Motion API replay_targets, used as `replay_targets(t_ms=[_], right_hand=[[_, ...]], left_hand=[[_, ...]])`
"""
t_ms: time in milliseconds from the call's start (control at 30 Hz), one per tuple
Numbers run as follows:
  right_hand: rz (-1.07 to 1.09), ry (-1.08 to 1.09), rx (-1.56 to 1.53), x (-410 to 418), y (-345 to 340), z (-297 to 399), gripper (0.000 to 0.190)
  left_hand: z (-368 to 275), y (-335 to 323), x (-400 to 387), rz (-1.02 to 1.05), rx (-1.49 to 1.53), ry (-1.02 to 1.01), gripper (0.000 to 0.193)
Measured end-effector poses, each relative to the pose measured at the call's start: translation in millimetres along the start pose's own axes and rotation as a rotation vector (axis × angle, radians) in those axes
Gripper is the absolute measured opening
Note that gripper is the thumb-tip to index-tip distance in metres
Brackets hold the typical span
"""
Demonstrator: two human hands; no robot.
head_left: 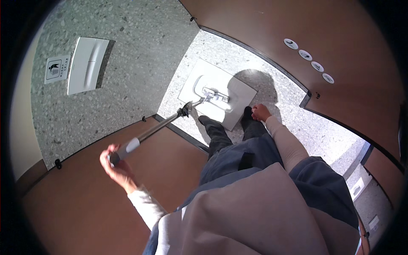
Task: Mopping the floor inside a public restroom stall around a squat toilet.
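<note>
My left hand (118, 165) grips the grey end of a long-handled flat mop (156, 127) out to the left, its fingers slightly blurred. The metal pole slopes down past a dark clamp-like part (185, 110) to a narrow rectangular mop head (216, 94). Under that head lies a white, square squat-toilet pan (244, 92), with glare washing out much of its surface. My right hand (261, 112) hangs above my right shoe with fingers curled and nothing visible in them. Both dark shoes (207, 120) are at the pan's near edge.
Brown partition panels (344, 28) enclose the stall on the right and lower left. A speckled grey wall (137, 51) carries a white dispenser-like unit (91, 65) and a pictogram sign (57, 69). Round stickers (305, 55) mark the right panel. Speckled flooring (296, 108) surrounds the pan.
</note>
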State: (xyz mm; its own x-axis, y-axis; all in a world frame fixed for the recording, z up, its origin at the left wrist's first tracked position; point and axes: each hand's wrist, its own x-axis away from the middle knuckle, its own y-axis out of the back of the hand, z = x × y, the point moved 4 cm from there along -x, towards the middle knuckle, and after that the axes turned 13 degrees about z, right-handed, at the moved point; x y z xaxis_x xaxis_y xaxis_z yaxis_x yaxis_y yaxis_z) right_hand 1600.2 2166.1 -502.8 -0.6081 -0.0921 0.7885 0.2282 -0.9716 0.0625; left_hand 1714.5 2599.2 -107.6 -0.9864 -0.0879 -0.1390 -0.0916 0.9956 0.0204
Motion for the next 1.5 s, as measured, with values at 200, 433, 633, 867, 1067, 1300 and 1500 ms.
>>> replay_targets(t_ms=[200,433,633,867,1067,1300,1500], right_hand=[[0.140,-0.034,0.236,-45,-56,-8,0.020],[0.219,-0.127,0.713,-196,-140,-14,0.030],[0.087,0.050,0.668,-348,-200,-1,0.054],[0.247,-0.011,0.553,-425,-237,16,0.054],[0.441,0.386,0.770,-363,-204,55,0.031],[0.109,0.081,0.472,-228,-220,110,0.037],[0.193,0.049,0.439,-179,-286,125,0.036]], left_hand=[[-5,61,21,-0.509,-0.214,0.211,0.008],[23,120,50,-0.956,-0.417,0.086,0.020],[36,166,71,-0.808,-0.435,0.082,0.015],[3,222,122,-0.570,-1.282,0.046,0.027],[23,214,114,-0.629,-0.139,-0.153,0.010],[16,170,72,-0.627,0.092,-0.319,0.022],[19,156,82,-0.596,0.125,-0.341,0.025]])
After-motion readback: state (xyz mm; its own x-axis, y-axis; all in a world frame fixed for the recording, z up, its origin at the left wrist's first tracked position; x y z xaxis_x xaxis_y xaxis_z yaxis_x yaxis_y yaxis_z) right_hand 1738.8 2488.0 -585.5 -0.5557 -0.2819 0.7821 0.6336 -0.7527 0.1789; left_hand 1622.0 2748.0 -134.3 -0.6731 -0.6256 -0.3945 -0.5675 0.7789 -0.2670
